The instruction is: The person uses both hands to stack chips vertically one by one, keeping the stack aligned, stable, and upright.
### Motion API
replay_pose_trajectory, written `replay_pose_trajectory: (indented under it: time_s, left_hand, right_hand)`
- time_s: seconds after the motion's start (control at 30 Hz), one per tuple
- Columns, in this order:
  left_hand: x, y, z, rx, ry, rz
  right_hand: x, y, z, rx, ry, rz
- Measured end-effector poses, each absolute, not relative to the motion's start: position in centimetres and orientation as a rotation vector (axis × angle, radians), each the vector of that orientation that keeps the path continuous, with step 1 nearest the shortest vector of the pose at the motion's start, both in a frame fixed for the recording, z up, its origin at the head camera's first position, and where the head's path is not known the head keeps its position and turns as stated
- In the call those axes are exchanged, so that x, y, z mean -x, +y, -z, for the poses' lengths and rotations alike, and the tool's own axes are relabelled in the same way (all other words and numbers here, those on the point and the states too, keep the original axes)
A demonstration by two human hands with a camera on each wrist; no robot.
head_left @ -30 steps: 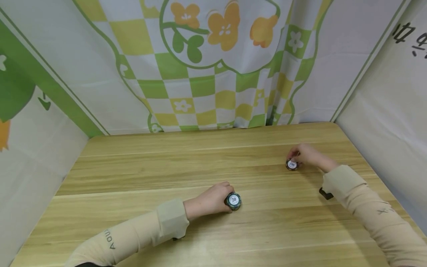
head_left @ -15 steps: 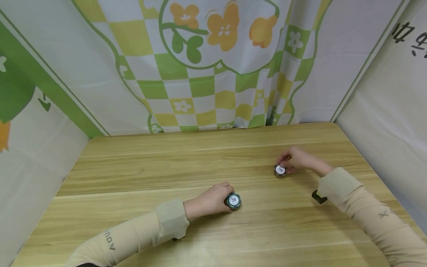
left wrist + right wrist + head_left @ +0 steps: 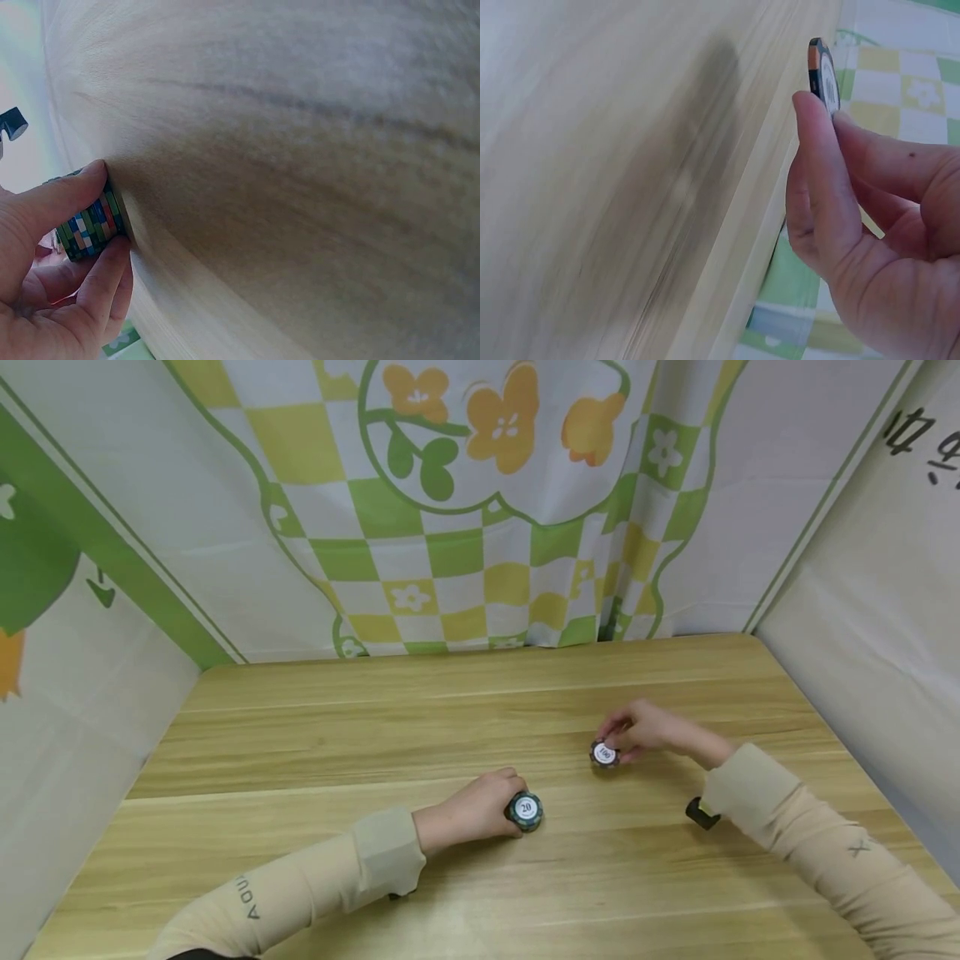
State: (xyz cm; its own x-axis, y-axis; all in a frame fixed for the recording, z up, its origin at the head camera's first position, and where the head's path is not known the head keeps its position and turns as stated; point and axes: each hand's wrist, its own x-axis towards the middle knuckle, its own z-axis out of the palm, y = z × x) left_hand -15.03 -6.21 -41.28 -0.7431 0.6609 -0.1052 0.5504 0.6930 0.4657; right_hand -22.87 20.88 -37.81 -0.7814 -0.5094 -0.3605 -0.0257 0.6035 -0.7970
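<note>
On the wooden table (image 3: 375, 727), my left hand (image 3: 477, 810) grips a short stack of poker chips (image 3: 527, 811), its top chip marked 20. The left wrist view shows the stack's layered edges (image 3: 94, 223), mostly green with blue, white and red, between thumb and fingers right at the tabletop. My right hand (image 3: 648, 729) pinches a single dark poker chip (image 3: 604, 753) marked 100, up and to the right of the stack. In the right wrist view this thin chip (image 3: 823, 75), dark with orange edge marks, is held above the table between thumb and fingertips.
A green, yellow and white checkered curtain (image 3: 480, 560) hangs along the table's far edge. Pale cloth walls stand at the left (image 3: 82, 735) and right (image 3: 885, 635). A dark wrist device (image 3: 702, 812) sits under the right sleeve.
My right hand has moved left and toward the near side with the 100 chip, closer to the stack. The left hand and its stack have stayed in place.
</note>
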Motion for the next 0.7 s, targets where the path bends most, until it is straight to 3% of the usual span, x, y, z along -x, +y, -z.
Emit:
replay_pose_trajectory:
  time_s: [0.7]
  left_hand:
    - [15.1, -6.1, 41.2, -0.950, 2.636, -0.588]
  right_hand:
    - [20.7, 17.2, 37.4, 0.395, 2.111, 1.253]
